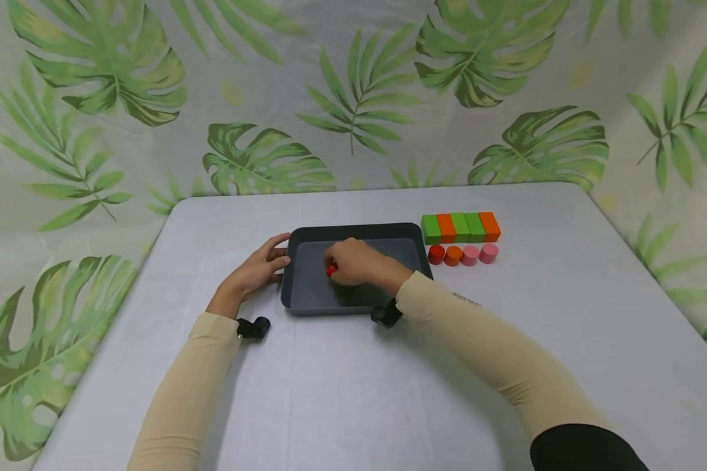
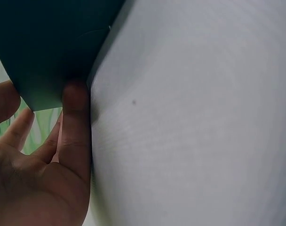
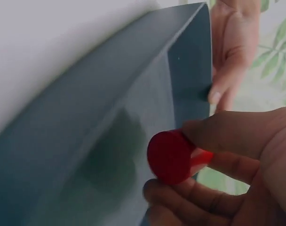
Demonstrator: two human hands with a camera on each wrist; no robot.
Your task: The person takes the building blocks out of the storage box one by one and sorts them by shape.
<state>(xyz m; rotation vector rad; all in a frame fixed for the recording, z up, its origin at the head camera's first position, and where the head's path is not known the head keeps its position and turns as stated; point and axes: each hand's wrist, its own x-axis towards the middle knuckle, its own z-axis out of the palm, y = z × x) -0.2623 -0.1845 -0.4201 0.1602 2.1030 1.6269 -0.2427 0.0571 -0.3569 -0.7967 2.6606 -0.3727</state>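
A dark grey rectangular tray (image 1: 308,302) lies on the white table. Over its inside, my right hand (image 1: 356,261) pinches a small red cylindrical block (image 3: 170,157) between thumb and fingers. The block's round face shows in the right wrist view, tilted, with the tray floor beyond it. From the head view most of the block is hidden by the hand. My left hand (image 1: 260,269) is at the tray's left side, its fingers extended. In the left wrist view, a fingertip (image 2: 76,96) touches the tray's outer wall (image 2: 49,56) low down near the tabletop.
Beyond the tray's right side, several green and orange blocks (image 1: 461,227) stand in a tight row. In front of them is a row of cylinders: a red one (image 1: 436,254), an orange one (image 1: 453,256) and two pink ones (image 1: 470,255). A leaf-patterned cloth (image 1: 389,163) hangs behind the table.
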